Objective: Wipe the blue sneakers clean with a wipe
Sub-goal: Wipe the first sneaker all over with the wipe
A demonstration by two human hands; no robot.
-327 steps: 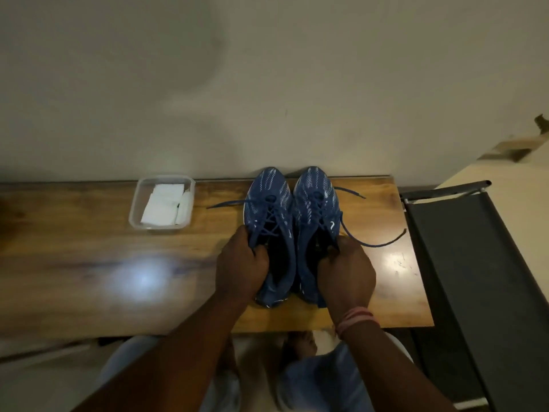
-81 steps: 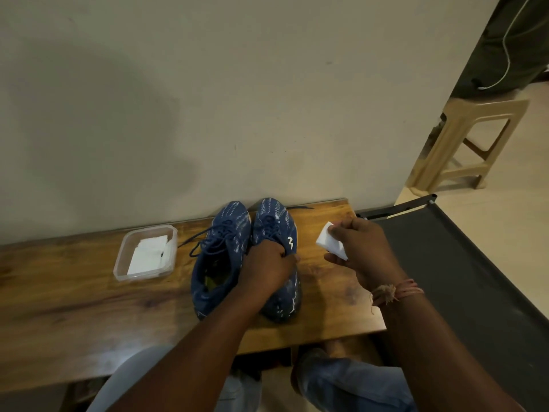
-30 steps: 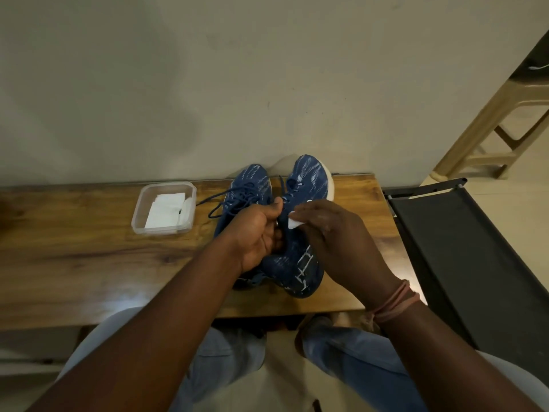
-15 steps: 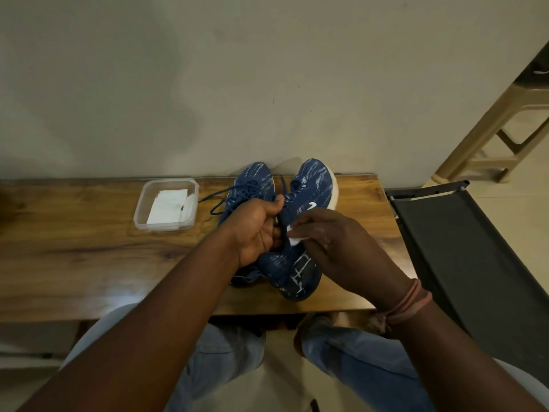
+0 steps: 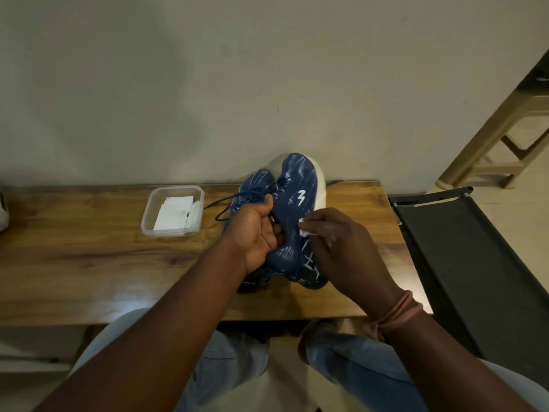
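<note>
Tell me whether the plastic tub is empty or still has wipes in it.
Not empty. The lidless tub on the table holds white folded wipes; their number cannot be told.

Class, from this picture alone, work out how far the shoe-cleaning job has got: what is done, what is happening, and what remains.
Done: a wipe is out of the plastic tub. In hand: the left hand grips the tilted right sneaker while the right hand presses the wipe on its side. Left: the rest of that shoe and the other sneaker, flat on the bench. Cleanliness is not visible.
</note>
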